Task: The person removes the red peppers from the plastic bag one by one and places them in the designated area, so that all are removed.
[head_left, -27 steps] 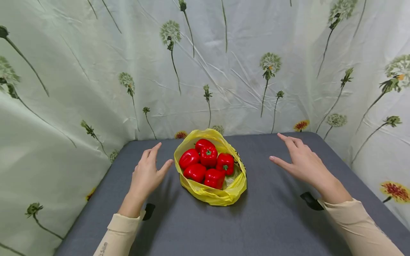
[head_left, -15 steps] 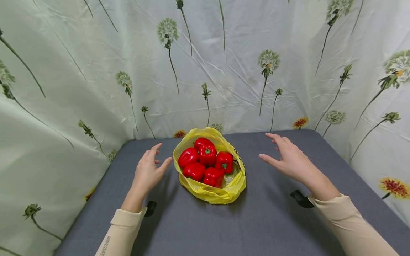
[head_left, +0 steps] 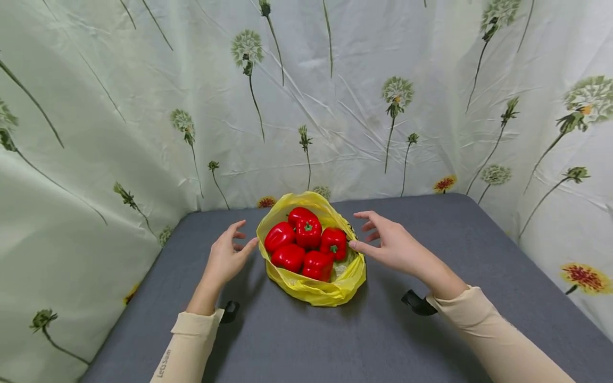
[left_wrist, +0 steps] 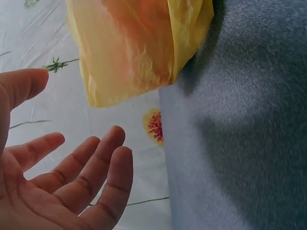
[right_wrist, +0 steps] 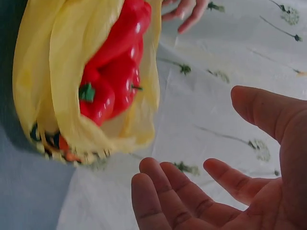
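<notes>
A yellow plastic bag (head_left: 311, 295) stands with its mouth wide on the table, and several shiny red bell peppers (head_left: 308, 232) with green stems lie inside it. Just left of the bag's rim is my left hand (head_left: 229, 259), its fingers spread and loosely bent around nothing. On the other side, my right hand (head_left: 395, 247) hovers by the right rim, thumb tip closest to it, also holding nothing. The left wrist view shows a gap between the left fingers (left_wrist: 112, 167) and the bag's side. In the right wrist view the right fingers (right_wrist: 153, 201) are likewise apart from the bag.
The table has a dark grey cloth top (head_left: 306, 346). A pale curtain (head_left: 335, 106) printed with dandelions hangs behind its far edge and along both sides. Black straps (head_left: 419, 303) show under the wrists.
My right hand has moved left from well out to the side up to the bag's right rim. The left hand has hardly moved; the bag and bell peppers stay in place.
</notes>
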Demonstrator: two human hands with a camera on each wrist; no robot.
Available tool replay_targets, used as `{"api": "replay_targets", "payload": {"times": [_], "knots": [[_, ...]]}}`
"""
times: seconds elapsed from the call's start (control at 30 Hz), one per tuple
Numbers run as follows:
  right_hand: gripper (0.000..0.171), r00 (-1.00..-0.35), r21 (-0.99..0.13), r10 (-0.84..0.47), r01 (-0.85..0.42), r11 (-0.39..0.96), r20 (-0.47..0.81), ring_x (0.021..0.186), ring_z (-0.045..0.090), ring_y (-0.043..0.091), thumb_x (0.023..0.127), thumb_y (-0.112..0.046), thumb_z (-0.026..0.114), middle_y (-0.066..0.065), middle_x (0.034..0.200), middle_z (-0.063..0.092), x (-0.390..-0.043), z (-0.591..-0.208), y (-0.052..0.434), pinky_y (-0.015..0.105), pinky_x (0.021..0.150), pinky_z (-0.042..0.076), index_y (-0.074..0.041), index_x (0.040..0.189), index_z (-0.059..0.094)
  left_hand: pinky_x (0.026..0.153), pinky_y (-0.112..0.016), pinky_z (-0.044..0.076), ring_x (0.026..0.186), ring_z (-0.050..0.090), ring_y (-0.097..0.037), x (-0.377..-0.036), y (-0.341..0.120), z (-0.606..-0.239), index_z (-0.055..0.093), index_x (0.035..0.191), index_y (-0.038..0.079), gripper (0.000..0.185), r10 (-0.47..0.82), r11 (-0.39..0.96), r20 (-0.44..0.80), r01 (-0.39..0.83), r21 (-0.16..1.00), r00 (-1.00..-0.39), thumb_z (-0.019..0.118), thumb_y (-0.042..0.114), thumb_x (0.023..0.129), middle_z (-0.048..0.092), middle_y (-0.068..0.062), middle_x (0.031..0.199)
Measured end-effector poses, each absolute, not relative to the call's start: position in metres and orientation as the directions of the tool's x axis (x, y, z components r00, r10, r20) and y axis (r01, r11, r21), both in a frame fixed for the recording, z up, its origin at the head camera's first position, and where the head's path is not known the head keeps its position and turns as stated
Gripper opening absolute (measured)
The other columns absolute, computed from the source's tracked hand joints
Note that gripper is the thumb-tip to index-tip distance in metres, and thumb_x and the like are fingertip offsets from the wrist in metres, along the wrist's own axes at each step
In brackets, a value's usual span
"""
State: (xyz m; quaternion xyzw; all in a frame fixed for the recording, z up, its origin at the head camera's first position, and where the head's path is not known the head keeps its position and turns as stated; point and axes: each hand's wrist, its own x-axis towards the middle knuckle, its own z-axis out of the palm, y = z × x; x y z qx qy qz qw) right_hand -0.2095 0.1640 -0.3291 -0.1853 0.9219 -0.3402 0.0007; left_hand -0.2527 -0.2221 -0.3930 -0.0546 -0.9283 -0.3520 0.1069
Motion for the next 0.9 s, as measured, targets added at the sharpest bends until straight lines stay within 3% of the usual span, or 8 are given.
{"api": "replay_targets", "payload": {"times": [0.37, 0.6, 0.9], "knots": [[0.063, -0.901, -0.669, -0.425, -0.367, 0.647, 0.083, 0.108, 0.073, 0.028, 0.101, -0.037, 0.075, 0.02, 0.127, 0.071, -0.221, -0.348, 0.131, 0.044, 0.09, 0.06, -0.007, 0.151, 0.052, 0.099, -0.058, 0.058, 0.117, 0.074, -0.043, -0.267, -0.218, -0.402, 0.04, 0.165, 0.016, 0.071, 0.113, 0.69, 0.143, 0.181, 0.7, -0.983, 0.071, 0.035, 0.104, 0.062, -0.027, 0.145], [0.065, -0.907, -0.65, -0.42, -0.34, 0.68, 0.034, 0.1, 0.068, 0.022, 0.1, -0.038, 0.075, 0.019, 0.125, 0.071, -0.232, -0.355, 0.123, 0.038, 0.083, 0.058, -0.005, 0.152, 0.053, 0.095, -0.052, 0.06, 0.11, 0.077, -0.035, -0.267, -0.216, -0.406, 0.043, 0.163, 0.015, 0.068, 0.14, 0.672, 0.13, 0.191, 0.715, -0.982, 0.072, 0.029, 0.103, 0.064, -0.025, 0.143], [0.063, -0.918, -0.601, -0.397, -0.311, 0.736, -0.01, 0.098, 0.07, 0.023, 0.101, -0.037, 0.074, 0.023, 0.125, 0.072, -0.244, -0.36, 0.126, 0.04, 0.087, 0.059, 0.0, 0.148, 0.053, 0.09, -0.047, 0.061, 0.104, 0.078, -0.032, -0.265, -0.214, -0.409, 0.045, 0.161, 0.014, 0.068, 0.164, 0.661, 0.126, 0.204, 0.723, -0.978, 0.074, 0.027, 0.102, 0.064, -0.025, 0.142]]}}
